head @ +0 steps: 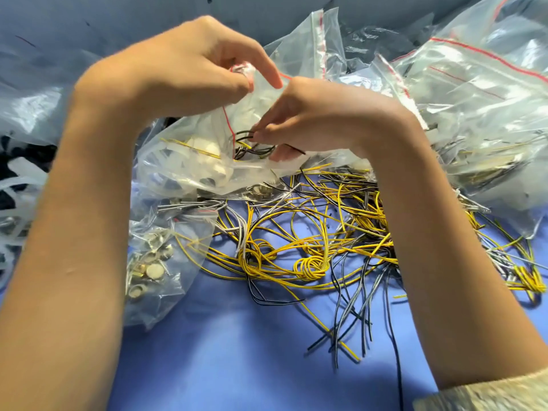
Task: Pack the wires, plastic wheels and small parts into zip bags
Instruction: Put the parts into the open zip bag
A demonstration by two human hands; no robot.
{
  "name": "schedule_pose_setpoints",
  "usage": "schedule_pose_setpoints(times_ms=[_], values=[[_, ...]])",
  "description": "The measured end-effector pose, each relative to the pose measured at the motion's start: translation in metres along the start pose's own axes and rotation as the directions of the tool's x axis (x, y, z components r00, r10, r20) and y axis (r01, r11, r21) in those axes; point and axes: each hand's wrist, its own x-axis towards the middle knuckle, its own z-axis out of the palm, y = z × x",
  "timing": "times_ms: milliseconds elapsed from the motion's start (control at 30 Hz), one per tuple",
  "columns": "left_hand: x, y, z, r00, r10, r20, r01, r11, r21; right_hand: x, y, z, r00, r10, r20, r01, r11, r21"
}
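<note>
Left hand is raised over the table and pinches the rim of a clear zip bag by its red seal line. The thumb and curled fingers grip the plastic and the index finger sticks out straighter. The bag's mouth faces right and is held open.

Right hand is just beside the left one, at the mouth. Its fingertips are closed on a small wire bundle of dark and yellow strands, which sits partly inside the opening. White plastic pieces show through the bag wall; can't tell exactly what they are.

Below the hands, the loose wires lie tangled on the blue table. They are mostly yellow, with some black and grey, and a few are coiled.

Lower left, touching the wire pile, is a small bag of metal parts holding round, shiny bits. Upper right, a pile of zip bags lies heaped, some with wires inside. A knit sleeve is at the bottom right corner.
</note>
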Motion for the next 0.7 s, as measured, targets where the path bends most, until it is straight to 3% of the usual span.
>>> schedule_pose_setpoints(times_ms=[100,233,300,433,533,700], values=[[0.002,0.001,0.002,1.000,0.023,-0.007,-0.023,1.000,-0.008,0.000,-0.004,0.000,0.999,-0.040,0.003,0.040,0.999,-0.021],[0.003,-0.003,0.002,0.999,0.019,-0.033,-0.020,0.999,-0.044,0.004,-0.002,-0.003,0.977,-0.115,-0.180,0.121,0.992,0.022],[0.002,-0.006,0.000,0.999,0.006,-0.049,-0.009,0.998,-0.067,0.004,-0.001,-0.004,0.965,-0.169,-0.201,0.188,0.979,0.078],[0.001,-0.010,-0.002,0.996,-0.025,-0.091,0.016,0.995,-0.096,0.006,-0.007,0.007,0.952,-0.304,-0.035,0.300,0.949,-0.092],[0.000,-0.006,0.000,0.997,-0.015,-0.078,0.007,0.995,-0.100,0.008,-0.007,0.018,0.968,-0.240,0.073,0.251,0.935,-0.251],[0.002,-0.006,0.002,0.995,-0.024,-0.098,0.017,0.997,-0.070,0.002,-0.009,0.010,0.988,-0.134,0.081,0.155,0.917,-0.369]])
